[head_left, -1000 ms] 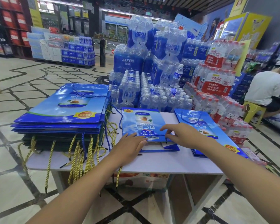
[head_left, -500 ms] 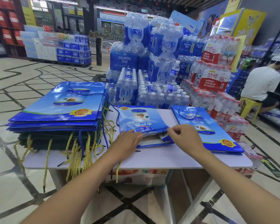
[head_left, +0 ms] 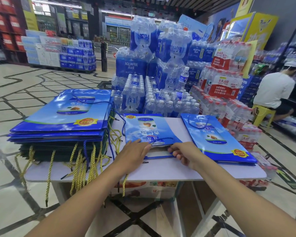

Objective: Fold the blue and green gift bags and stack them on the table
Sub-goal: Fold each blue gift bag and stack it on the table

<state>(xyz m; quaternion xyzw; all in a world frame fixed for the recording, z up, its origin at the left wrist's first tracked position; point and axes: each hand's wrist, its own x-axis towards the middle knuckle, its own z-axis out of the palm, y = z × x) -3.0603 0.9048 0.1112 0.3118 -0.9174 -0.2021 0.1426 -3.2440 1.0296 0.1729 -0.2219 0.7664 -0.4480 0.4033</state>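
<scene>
A blue gift bag (head_left: 147, 129) lies flat in the middle of the white table (head_left: 161, 171), its open mouth toward me. My left hand (head_left: 133, 152) rests flat on the bag's near left edge, fingers straight. My right hand (head_left: 183, 153) pinches the near lip of the bag's mouth, where the brown inside shows. On the left stands a tall stack of flat bags (head_left: 65, 120), blue ones over dark green ones (head_left: 58, 151), with yellow and blue cord handles hanging off the edge. Another flat blue bag (head_left: 215, 137) lies on the right.
Shrink-wrapped packs of water bottles (head_left: 154, 79) are piled right behind the table. A person in white (head_left: 275, 89) sits on a yellow stool at the right. A cardboard box (head_left: 149, 189) sits under the table. Tiled floor lies to the left.
My right hand has slid toward me from the top of the bag to its near lip and now pinches it, and the mouth has opened a little. My left hand stays flat.
</scene>
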